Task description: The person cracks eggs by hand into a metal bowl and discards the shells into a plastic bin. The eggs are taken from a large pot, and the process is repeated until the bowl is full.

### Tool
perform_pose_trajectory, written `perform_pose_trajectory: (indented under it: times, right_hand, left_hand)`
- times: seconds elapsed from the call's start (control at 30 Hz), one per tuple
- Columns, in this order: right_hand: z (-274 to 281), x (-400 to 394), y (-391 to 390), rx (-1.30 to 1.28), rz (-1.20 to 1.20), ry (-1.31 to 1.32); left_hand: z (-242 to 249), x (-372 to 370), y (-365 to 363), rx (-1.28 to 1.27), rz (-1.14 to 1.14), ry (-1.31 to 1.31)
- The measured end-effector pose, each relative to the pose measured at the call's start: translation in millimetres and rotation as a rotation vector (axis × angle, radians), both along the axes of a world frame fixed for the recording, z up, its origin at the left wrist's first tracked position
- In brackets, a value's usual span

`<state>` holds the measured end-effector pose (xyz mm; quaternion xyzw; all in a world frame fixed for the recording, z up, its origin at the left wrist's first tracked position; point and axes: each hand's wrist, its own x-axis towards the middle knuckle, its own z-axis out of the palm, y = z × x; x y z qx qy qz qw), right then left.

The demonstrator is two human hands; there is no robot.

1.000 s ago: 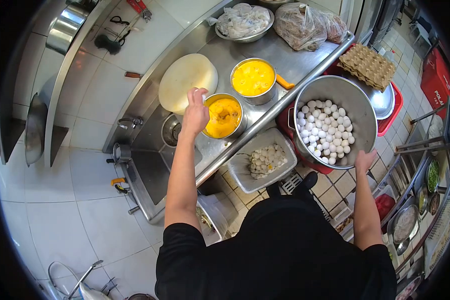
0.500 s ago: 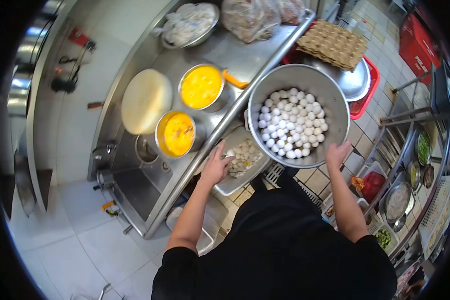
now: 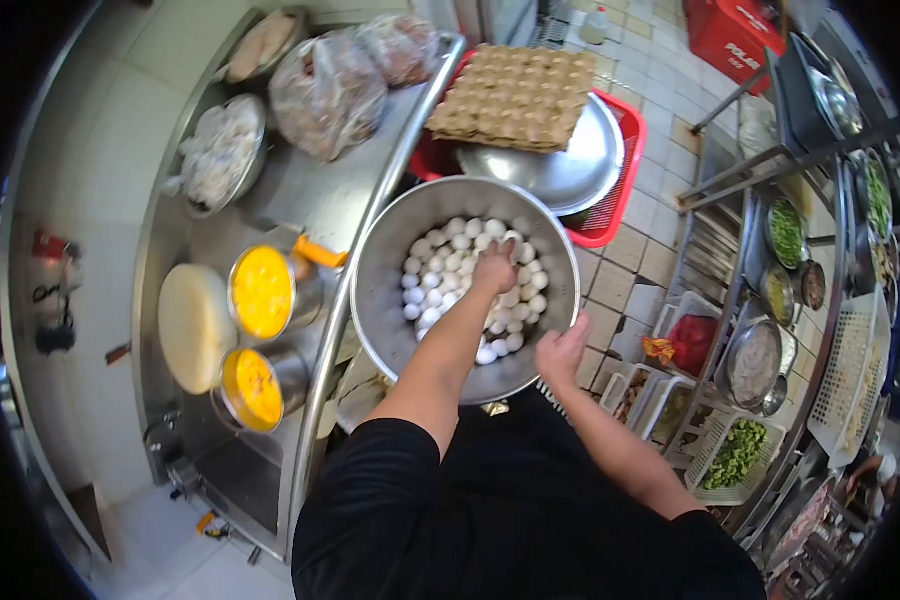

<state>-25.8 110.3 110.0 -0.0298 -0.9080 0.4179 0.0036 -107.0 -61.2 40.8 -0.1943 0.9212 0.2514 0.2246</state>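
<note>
A large metal pot (image 3: 370, 300) full of white eggs (image 3: 435, 280) stands in front of me. My left hand (image 3: 495, 270) reaches down inside it and touches the eggs, fingers stretched out over them. What lies under the fingertips is partly hidden. At the pot's near right rim, my right hand (image 3: 563, 350) is closed against the edge. On the steel counter to the left are two metal pots of yellow beaten egg, one farther pot (image 3: 262, 290) and one nearer pot (image 3: 253, 388). The tray below the counter edge is mostly covered by my left arm.
Brown egg cartons (image 3: 515, 95) lie on a metal lid (image 3: 570, 165) over a red basket (image 3: 625, 195). A round white board (image 3: 192, 328) leans at the counter's back, with plastic bags (image 3: 328, 95) farther along. A shelf rack (image 3: 700, 200) with food bowls lines the right.
My left hand has moved from above the tray of shells into the pot of eggs. My right hand stays at the pot's rim. The view has turned, shifting the counter left.
</note>
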Motion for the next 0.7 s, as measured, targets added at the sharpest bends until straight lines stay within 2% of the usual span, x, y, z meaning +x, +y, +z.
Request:
perform_pose_trajectory:
  times: [0.03,0.13,0.2,0.37,0.4,0.43,0.47,0.5,0.53,0.6,0.63,0.67,0.7]
  right_hand:
    - [0.1,1.4,-0.3,-0.004,-0.008,0.006]
    - [7.3,2.2,-1.7,-0.012,0.007,-0.026]
    - [14.6,0.7,-2.2,-0.013,0.021,-0.025]
    - [13.7,0.8,-2.5,-0.016,0.023,-0.045]
    - [9.8,2.1,-1.6,-0.025,0.052,-0.053]
    - [6.3,2.6,-1.7,0.016,0.019,-0.031]
    - [4.5,3.0,-2.9,0.052,-0.005,-0.009]
    - [8.8,1.3,-3.6,0.027,-0.002,-0.037]
    - [13.1,-0.5,-2.6,0.003,0.007,-0.069]
    - [0.0,0.9,2.4,0.046,0.033,-0.003]
    - [-7.0,-1.2,4.2,0.068,0.039,0.025]
    - [-13.1,-2.1,5.9,0.091,0.035,0.055]
    - [-15.6,-3.7,8.0,0.054,0.040,0.030]
  left_hand:
    - [-19.7,-8.2,0.2,0.033,-0.006,-0.009]
    - [-38.1,-20.0,-1.5,-0.021,-0.004,-0.023]
    - [-31.2,-21.1,-3.9,0.013,0.008,0.037]
    - [-31.3,-12.7,0.2,-0.182,-0.181,0.126]
    - [-35.2,-3.5,2.3,-0.239,-0.160,0.297]
    - [-38.5,1.4,2.7,-0.233,-0.111,0.352]
    - [-50.1,5.9,0.7,-0.018,0.039,0.464]
    - [-17.7,5.3,4.7,0.219,0.336,0.291]
    - [-44.4,14.2,2.1,0.177,0.354,0.607]
    - [-32.3,36.0,-11.1,0.345,0.463,0.690]
    - [-4.6,51.2,-21.2,0.580,0.594,0.555]
    - [58.1,70.7,-30.8,0.788,0.713,0.408]
    - [77.0,95.2,-46.0,0.849,0.695,0.457]
